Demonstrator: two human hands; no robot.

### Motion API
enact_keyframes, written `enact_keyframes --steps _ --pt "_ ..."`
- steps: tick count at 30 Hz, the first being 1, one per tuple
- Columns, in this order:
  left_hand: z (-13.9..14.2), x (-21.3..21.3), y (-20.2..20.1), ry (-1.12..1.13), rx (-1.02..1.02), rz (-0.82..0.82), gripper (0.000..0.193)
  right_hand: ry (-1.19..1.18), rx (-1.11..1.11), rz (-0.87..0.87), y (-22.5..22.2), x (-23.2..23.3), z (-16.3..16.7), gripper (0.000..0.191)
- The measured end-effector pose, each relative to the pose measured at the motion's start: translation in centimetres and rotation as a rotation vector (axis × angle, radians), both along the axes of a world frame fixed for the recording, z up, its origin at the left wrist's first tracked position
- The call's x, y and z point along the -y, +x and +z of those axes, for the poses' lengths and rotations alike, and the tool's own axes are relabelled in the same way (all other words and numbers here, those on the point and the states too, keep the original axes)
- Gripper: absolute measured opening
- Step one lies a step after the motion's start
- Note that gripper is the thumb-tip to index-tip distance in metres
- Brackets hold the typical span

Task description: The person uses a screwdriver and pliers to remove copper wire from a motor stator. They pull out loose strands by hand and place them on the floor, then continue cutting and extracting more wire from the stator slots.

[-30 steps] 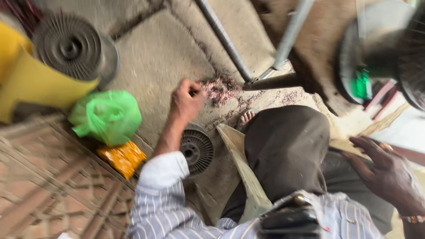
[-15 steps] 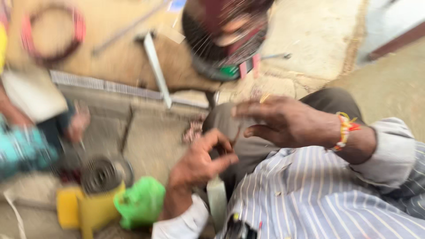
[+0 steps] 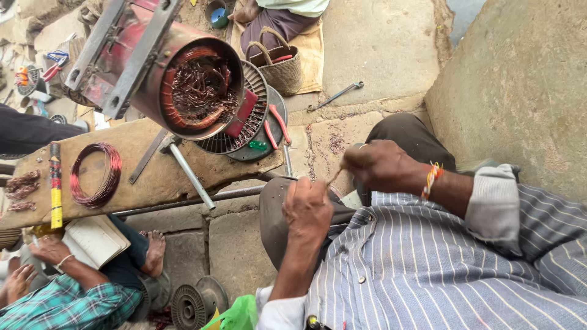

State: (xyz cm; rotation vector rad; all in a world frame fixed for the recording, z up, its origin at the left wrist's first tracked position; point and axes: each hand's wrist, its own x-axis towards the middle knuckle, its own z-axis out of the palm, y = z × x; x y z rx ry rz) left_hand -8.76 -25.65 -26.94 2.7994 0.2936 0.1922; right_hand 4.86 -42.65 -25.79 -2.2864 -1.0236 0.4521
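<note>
1. The person wore a grey-blue shirt (image 3: pixel 428 263) with thin white stripes and small buttons.
2. The right cuff (image 3: pixel 492 205) was rolled back.
3. Orange-and-red thread (image 3: pixel 432 178) circled the right wrist.
4. Dark brown trousers (image 3: pixel 406 131) covered the knees.

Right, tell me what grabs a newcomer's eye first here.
The big red motor housing at upper left, its open end packed with copper windings. Then the two hands at centre, left hand and right hand, pinching a thin strand between them. A copper wire coil lies on the plank.
</note>
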Motion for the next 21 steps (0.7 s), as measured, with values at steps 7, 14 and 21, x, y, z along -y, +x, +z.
enact_keyframes --steps 7,14,21 --pt "-1.9 1.5 1.2 0.109 0.394 -0.134 0.006 0.272 -0.696 0.033 5.3 2.0 -4.9 0.039" --pt "-4.1 0.0 2.1 -0.201 0.403 0.023 0.012 0.167 -1.017 -0.061 6.6 0.3 -6.7 0.030" --pt "-5.8 -0.7 2.8 -0.532 0.172 0.287 0.011 0.102 -0.680 0.056 5.5 -0.8 -5.3 0.033"
